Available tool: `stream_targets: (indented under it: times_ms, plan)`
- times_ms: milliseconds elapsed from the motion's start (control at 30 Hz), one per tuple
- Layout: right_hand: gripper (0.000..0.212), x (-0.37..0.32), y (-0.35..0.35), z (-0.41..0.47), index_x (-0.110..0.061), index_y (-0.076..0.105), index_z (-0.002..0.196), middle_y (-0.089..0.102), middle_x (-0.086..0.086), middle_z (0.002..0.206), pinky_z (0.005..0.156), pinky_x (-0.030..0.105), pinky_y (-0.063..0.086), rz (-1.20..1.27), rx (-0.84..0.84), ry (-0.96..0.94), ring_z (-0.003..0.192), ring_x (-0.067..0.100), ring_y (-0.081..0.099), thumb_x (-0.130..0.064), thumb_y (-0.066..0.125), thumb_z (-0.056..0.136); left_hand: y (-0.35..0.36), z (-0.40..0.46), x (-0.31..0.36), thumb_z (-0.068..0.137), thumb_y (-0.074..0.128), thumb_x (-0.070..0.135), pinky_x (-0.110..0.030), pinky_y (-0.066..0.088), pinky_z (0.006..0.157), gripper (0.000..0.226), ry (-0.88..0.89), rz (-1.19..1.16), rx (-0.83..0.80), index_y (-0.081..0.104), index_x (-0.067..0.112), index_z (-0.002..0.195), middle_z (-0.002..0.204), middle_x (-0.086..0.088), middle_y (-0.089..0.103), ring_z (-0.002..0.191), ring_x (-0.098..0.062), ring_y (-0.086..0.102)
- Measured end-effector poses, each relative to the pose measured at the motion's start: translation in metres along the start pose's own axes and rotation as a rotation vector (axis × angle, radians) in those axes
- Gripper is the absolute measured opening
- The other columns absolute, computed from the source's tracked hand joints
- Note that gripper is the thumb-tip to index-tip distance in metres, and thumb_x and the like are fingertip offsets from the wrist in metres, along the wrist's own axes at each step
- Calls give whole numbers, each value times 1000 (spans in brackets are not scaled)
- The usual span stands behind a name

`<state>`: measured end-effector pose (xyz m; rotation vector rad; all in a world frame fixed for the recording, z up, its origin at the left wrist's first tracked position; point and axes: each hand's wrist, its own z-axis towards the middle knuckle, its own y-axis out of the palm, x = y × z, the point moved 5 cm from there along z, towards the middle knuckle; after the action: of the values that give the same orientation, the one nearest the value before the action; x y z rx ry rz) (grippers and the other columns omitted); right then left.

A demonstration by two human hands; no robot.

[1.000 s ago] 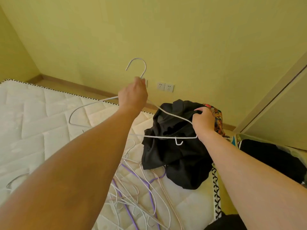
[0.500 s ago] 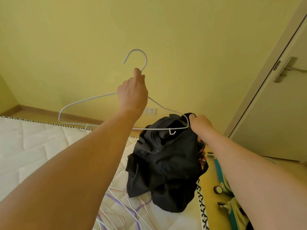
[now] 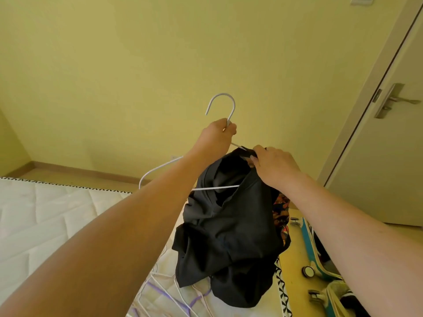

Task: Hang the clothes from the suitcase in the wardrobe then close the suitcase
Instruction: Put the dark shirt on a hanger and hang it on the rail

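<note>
A: Head view, go. Left hand?

B: Left hand (image 3: 218,136) is raised, fingers curled tight round the neck of a white wire hanger (image 3: 220,106), right below the hook. Hook points up against the yellow wall (image 3: 160,65).

A: Right hand?

B: Right hand (image 3: 273,165) pinches the top edge of a black garment (image 3: 229,236), fingers curled on the fabric just where the hanger's right shoulder goes into it. The hanger's right end is hidden inside the cloth, the left shoulder sticks out bare to the left, and the bottom bar runs into the garment.

A: So where's the garment?

B: Held up in the air, hanging bunched from the right hand, partly threaded on the hanger. Its lower folds reach down to the mattress (image 3: 45,213) edge; contact there, cannot tell.

A: Anything behind it?

B: A patterned orange-and-dark cloth (image 3: 281,216) peeks out on the garment's right side. How it's held is hidden.

A: Suitcase?

B: Bottom right, on the floor: a teal suitcase (image 3: 313,252), lid open, wheels showing, dark stuff inside, mostly covered by the right forearm.

A: Rest?

B: Loose hangers (image 3: 160,291), white and purple, lie in a pile on the mattress under the garment. Door (image 3: 389,168) with a metal handle at right, shut.
</note>
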<state>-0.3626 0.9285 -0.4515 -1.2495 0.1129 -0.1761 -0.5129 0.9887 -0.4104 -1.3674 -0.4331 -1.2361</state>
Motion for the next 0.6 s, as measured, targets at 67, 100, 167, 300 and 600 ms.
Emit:
stream_targets:
  times_ms: [67,100,167,300,600]
  plan:
    - [43,7,-3,2,-13,55,114,46,9,108,80,35,36,-225,83,-23,93,24,42,-44,27,104,5,1,8,104,39,33,-24,39,57,28,46,10,-13,61,14,106,80,9,54,66,-11,48]
    - [46,8,-3,3,-13,59,110,43,8,111,85,36,35,-232,76,-21,98,25,40,-47,27,103,9,0,11,104,40,31,-26,39,59,27,75,19,8,59,13,107,82,6,55,68,-14,49]
    - [47,14,-1,8,-10,60,101,49,7,108,79,33,38,-20,40,16,95,24,46,-46,29,104,12,-8,16,101,42,23,-32,41,76,23,208,176,199,54,14,119,104,-2,57,90,-21,50]
    - [30,44,2,9,-8,51,101,55,8,88,63,35,39,629,79,303,80,29,55,-30,32,105,31,-48,11,83,47,0,-37,40,83,38,748,541,349,53,8,120,116,-13,53,97,-33,48]
    - [23,85,-7,-6,-16,41,77,40,-3,80,51,28,23,929,189,578,58,12,28,-4,26,91,115,-34,-68,98,48,41,-46,12,114,50,349,910,-589,37,37,146,149,-1,38,142,-25,20]
